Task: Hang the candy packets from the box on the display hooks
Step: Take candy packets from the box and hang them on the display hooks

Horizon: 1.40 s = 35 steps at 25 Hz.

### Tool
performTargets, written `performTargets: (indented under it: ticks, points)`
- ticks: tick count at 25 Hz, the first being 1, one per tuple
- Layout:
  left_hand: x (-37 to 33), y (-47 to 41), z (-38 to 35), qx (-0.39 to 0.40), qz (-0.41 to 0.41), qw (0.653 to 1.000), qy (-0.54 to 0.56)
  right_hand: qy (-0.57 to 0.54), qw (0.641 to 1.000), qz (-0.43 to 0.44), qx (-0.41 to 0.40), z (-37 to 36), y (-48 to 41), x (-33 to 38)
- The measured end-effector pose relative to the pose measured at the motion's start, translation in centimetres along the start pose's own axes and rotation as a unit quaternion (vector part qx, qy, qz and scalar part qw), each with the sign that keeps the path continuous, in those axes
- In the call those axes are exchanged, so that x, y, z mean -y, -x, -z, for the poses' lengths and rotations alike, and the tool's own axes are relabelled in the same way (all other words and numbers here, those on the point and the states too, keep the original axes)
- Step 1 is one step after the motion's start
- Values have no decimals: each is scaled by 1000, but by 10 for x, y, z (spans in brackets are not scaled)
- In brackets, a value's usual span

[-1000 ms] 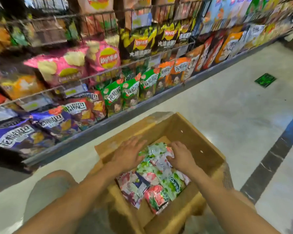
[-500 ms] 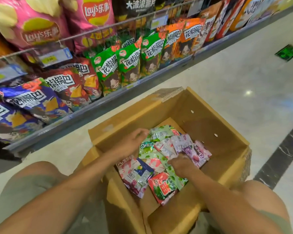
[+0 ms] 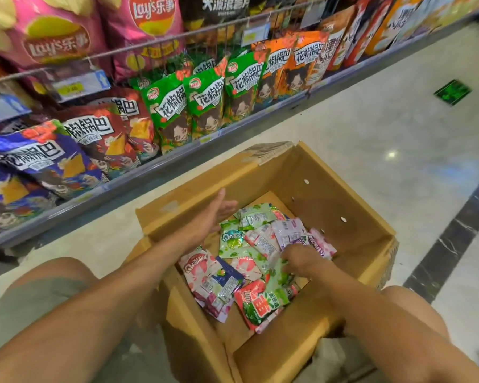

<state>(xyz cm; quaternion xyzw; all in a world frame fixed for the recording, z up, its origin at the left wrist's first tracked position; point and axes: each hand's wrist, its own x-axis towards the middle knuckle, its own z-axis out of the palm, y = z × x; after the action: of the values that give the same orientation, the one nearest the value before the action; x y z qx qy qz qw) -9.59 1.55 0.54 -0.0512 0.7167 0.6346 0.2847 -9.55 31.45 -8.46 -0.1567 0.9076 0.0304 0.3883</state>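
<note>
One cardboard box (image 3: 329, 194) is shown at lower centre, with roughly a dozen overlapping candy packets (image 3: 233, 241); an exact count cannot be made. Two hands are counted: left hand (image 3: 213, 214), right hand (image 3: 302, 258). Three green snack bags (image 3: 169, 111), two orange bags (image 3: 302, 64) and two pink bags (image 3: 150, 29) are counted above.

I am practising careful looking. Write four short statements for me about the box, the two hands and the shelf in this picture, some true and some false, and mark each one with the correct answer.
1. The brown cardboard box is open at the top. True.
2. The left hand pinches a green packet. False: its fingers are straight and it holds nothing.
3. The right hand lies on the colourful candy packets inside the box. True.
4. The grey shelf of large snack bags is on the person's right side. False: it runs along the left side and beyond the box.
</note>
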Motion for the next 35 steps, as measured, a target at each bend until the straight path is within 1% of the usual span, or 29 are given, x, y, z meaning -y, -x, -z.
performTargets:
  ticks: [2,5,6,7,8,10,11,12,13,15,18,21,22,23,24,25,26,27,28,29,30,32,34,35]
  points:
    - [5,-3,2,15,10,1000,4,-122,992,20,-20,13,5,-4]
    - [8,-4,1,42,29,999,17,-284,955,28,-77,30,14,3]
    - [8,-2,0,51,36,998,21,-345,934,37,-90,35,18,6]
    - [7,-1,-1,64,43,997,28,-416,903,56,-93,39,22,9]
    - [6,1,-3,78,52,995,31,-489,864,78,-85,43,26,14]
    - [1,4,-9,122,68,990,22,-602,792,86,-50,51,34,26]
    - [-1,4,-12,144,77,987,1,-632,769,84,-39,54,37,32]
    - [-4,5,-16,154,89,984,-25,-651,753,83,-35,55,38,38]
    - [-5,4,-19,152,97,983,-39,-665,742,82,-33,55,36,41]
    - [-4,1,-24,138,107,984,-23,-687,722,72,-32,51,33,45]
    - [7,-7,-22,110,112,986,-49,-694,718,43,-33,47,33,47]
    - [13,-13,-16,83,106,988,-82,-722,690,25,-44,46,30,51]
    - [13,-14,-14,67,106,988,-87,-723,689,1,-47,46,28,54]
    - [14,-14,-12,51,104,990,-86,-712,700,-31,-47,40,25,55]
    - [15,-15,-10,34,101,991,-84,-680,730,-59,-40,32,23,58]
    - [17,-16,-7,16,97,992,-84,-614,786,-71,-26,22,20,59]
    - [20,-17,-5,-2,96,992,-84,-506,860,-67,0,7,16,57]
    - [24,-20,-1,-22,98,992,-77,-381,922,-50,39,-8,11,56]
    - [26,-21,1,-37,100,992,-67,-245,966,-24,72,-21,8,56]
    - [27,-21,2,-47,103,992,-58,-149,984,-5,100,-29,7,58]
    - [27,-21,3,-54,104,992,-48,-81,990,16,118,-33,7,60]
    - [23,-20,4,-62,100,992,-43,35,988,51,139,-32,8,66]
    - [20,-20,5,-66,98,992,-50,118,982,71,131,-37,7,69]
    - [19,-20,5,-64,97,992,-51,143,978,74,130,-37,7,70]
